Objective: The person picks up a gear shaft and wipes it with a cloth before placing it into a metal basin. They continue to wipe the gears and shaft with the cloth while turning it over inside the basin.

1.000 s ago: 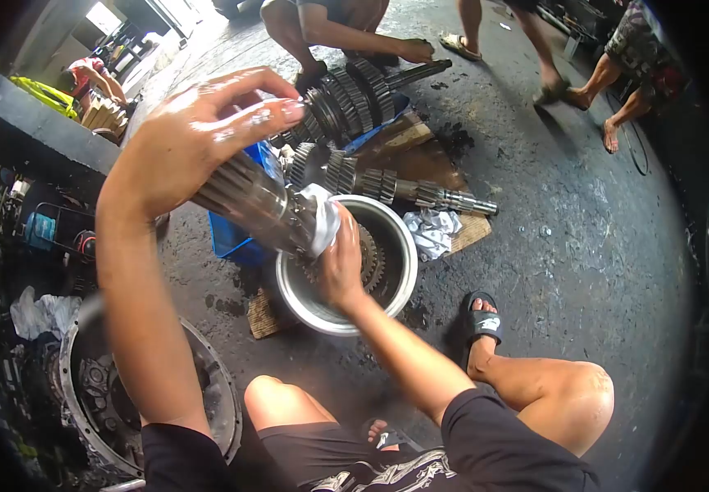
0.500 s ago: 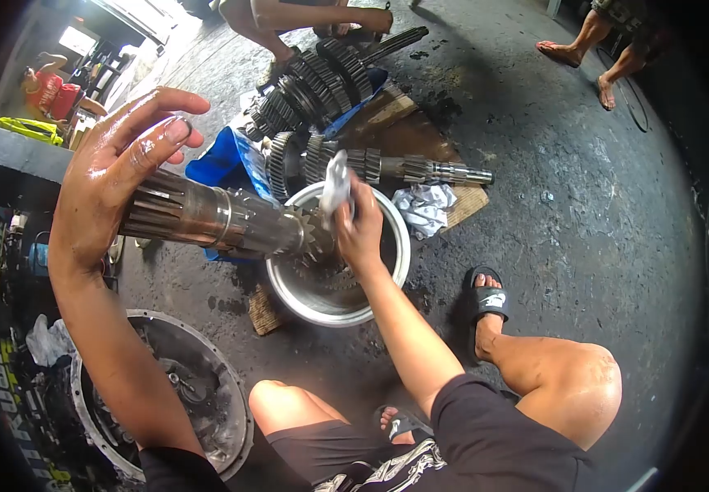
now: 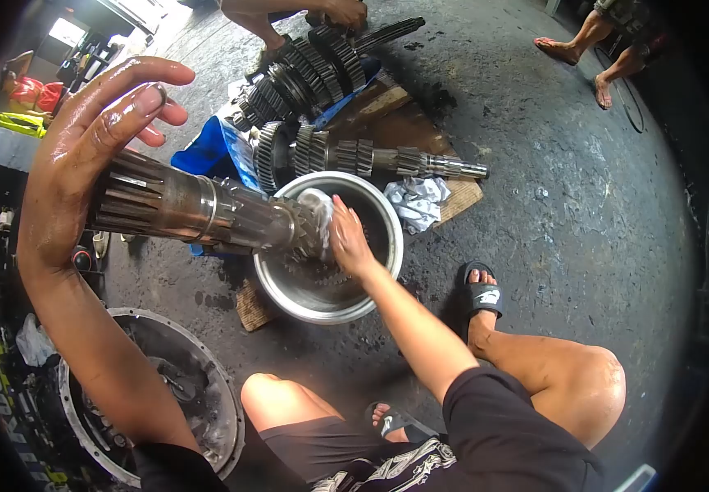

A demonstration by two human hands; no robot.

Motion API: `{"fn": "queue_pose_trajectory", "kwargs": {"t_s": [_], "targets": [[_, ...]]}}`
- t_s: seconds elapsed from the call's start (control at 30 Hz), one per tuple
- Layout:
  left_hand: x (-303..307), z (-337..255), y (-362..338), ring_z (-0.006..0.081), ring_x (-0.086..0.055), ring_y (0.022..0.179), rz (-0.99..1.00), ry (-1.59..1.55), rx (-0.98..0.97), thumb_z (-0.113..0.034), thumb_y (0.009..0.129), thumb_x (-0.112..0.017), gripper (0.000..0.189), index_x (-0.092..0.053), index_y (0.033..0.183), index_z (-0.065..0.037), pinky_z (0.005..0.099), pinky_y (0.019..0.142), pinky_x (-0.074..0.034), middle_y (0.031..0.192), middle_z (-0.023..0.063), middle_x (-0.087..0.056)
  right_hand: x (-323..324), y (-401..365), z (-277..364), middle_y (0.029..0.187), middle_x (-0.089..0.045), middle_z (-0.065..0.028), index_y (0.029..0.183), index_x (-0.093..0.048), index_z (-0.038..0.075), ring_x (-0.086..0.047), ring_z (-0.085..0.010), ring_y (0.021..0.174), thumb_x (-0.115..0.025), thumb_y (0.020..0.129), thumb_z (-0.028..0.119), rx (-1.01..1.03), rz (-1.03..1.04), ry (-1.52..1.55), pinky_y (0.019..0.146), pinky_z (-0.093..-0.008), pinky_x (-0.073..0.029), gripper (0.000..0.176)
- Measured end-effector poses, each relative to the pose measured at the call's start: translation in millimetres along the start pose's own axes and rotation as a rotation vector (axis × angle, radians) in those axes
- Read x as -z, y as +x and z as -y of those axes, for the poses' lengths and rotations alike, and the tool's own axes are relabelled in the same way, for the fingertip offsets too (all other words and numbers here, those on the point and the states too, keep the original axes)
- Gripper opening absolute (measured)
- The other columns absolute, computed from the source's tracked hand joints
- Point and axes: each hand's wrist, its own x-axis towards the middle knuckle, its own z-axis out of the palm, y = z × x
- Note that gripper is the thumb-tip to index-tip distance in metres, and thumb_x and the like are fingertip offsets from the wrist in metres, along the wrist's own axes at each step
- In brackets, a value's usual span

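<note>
Steadies a steel shaft (image 3: 199,209) with the left hand (image 3: 84,156), wet palm flat against its splined end, fingers spread wide and not closed around it. Presses a white cloth (image 3: 319,203) against the shaft's toothed end with the right hand (image 3: 348,242), fingers curled on the cloth, just above the left rim of a metal bowl (image 3: 322,307). Beyond the bowl's far rim, on a wooden board (image 3: 420,131): two geared shafts (image 3: 354,156) and a crumpled rag (image 3: 416,201).

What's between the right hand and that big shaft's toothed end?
A white rag, pressed by the right hand against the toothed end of the shaft, in the head view.
</note>
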Motion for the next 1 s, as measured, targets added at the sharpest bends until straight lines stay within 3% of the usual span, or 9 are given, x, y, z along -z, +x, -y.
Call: {"fn": "queue_pose_trajectory", "kwargs": {"t_s": [0.17, 0.3, 0.37, 0.43, 0.53, 0.73, 0.83, 0.93, 1.0], "targets": [[-3.9, -1.9, -1.6, 0.0106, -0.057, 0.095, -0.023, -0.042, -0.095, -0.042, 0.093, -0.058, 0.047, -0.067, 0.116, -0.003, 0.0257, 0.084, -0.043, 0.106, 0.0071, -0.064, -0.3, -8.9, 13.4, 0.134, -0.058, -0.0203, 0.137, -0.055, 0.007, -0.026, -0.0342, 0.149, -0.041, 0.104, 0.019, -0.002, -0.145, -0.02, 0.119, -0.0544, -0.016, 0.037], [-1.1, -7.2, -6.5, 0.0116, -0.06, 0.098, 0.01, 0.012, -0.08, -0.04, 0.095, -0.056, 0.045, -0.067, 0.116, -0.001, 0.0255, 0.084, -0.042, 0.113, 0.0075, -0.065, 5.4, 86.7, -16.6, 0.125, -0.064, -0.0165, 0.12, -0.065, 0.011, -0.05, -0.0353, 0.129, -0.05, 0.097, 0.018, -0.081, 0.508, -0.317, 0.109, -0.0499, -0.036, 0.028], [-7.8, -6.3, -4.1, 0.0117, -0.056, 0.093, -0.021, 0.036, -0.078, -0.046, 0.092, -0.053, 0.053, -0.065, 0.121, -0.003, 0.026, 0.084, -0.041, 0.106, 0.0071, -0.064, -13.3, 100.2, -27.5, 0.124, -0.064, -0.0159, 0.111, -0.064, 0.008, -0.056, -0.0372, 0.12, -0.054, 0.095, 0.021, 0.089, 0.333, -0.016, 0.097, -0.0428, -0.047, 0.023], [-9.1, -5.0, -3.2, 0.0118, -0.052, 0.088, -0.061, 0.055, -0.063, -0.051, 0.089, -0.05, 0.061, -0.063, 0.126, -0.005, 0.0266, 0.084, -0.039, 0.098, 0.0067, -0.063, 2.1, 90.9, -5.0, 0.123, -0.063, -0.0203, 0.115, -0.063, 0.005, -0.053, -0.038, 0.125, -0.051, 0.099, 0.023, -0.269, 0.507, 0.049, 0.104, -0.0458, -0.042, 0.026], [-4.0, -2.7, 1.6, 0.0113, -0.052, 0.087, -0.052, 0.086, -0.017, -0.052, 0.09, -0.049, 0.061, -0.063, 0.126, -0.005, 0.0267, 0.084, -0.039, 0.097, 0.0063, -0.063, 4.1, 25.2, 0.7, 0.126, -0.061, -0.0226, 0.119, -0.06, 0.003, -0.048, -0.0394, 0.133, -0.048, 0.103, 0.027, -0.016, 0.059, 0.057, 0.11, -0.053, -0.036, 0.032], [-4.1, 2.1, 2.8, 0.0099, -0.051, 0.086, -0.075, 0.056, -0.027, -0.051, 0.09, -0.049, 0.061, -0.063, 0.127, -0.005, 0.0252, 0.083, -0.039, 0.096, 0.006, -0.063, -3.8, -17.3, 2.7, 0.154, -0.036, -0.0215, 0.118, -0.058, 0.001, -0.019, -0.036, 0.151, -0.046, 0.103, 0.023, 0.027, -0.079, -0.028, 0.12, -0.0562, -0.01, 0.029], [-2.8, 0.8, -2.0, 0.011, -0.061, 0.098, -0.063, -0.003, -0.113, -0.041, 0.095, -0.056, 0.044, -0.069, 0.113, -0.003, 0.0257, 0.082, -0.042, 0.12, 0.0078, -0.065, 4.4, 51.4, -17.8, 0.13, -0.059, -0.0191, 0.109, -0.059, 0.003, -0.039, -0.0367, 0.141, -0.038, 0.107, 0.029, -0.002, 0.183, -0.158, 0.118, -0.0526, -0.021, 0.034], [-4.5, 1.5, -2.3, 0.0098, -0.05, 0.084, -0.081, 0.096, -0.047, -0.05, 0.091, -0.048, 0.06, -0.063, 0.127, -0.005, 0.0253, 0.082, -0.039, 0.095, 0.0059, -0.063, 4.8, 105.7, 7.6, 0.118, -0.066, -0.0167, 0.115, -0.061, 0.002, -0.057, -0.0353, 0.122, -0.043, 0.106, 0.033, -0.448, 0.604, 0.111, 0.113, -0.0492, -0.033, 0.037], [-4.3, 4.1, -0.2, 0.0101, -0.05, 0.083, -0.104, 0.071, -0.06, -0.05, 0.09, -0.048, 0.06, -0.064, 0.126, -0.005, 0.0257, 0.08, -0.04, 0.095, 0.0059, -0.063, -0.8, 89.5, -3.6, 0.122, -0.065, -0.0172, 0.121, -0.061, 0.003, -0.057, -0.0348, 0.124, -0.042, 0.107, 0.032, -0.241, 0.464, 0.052, 0.114, -0.0491, -0.032, 0.038]]}}
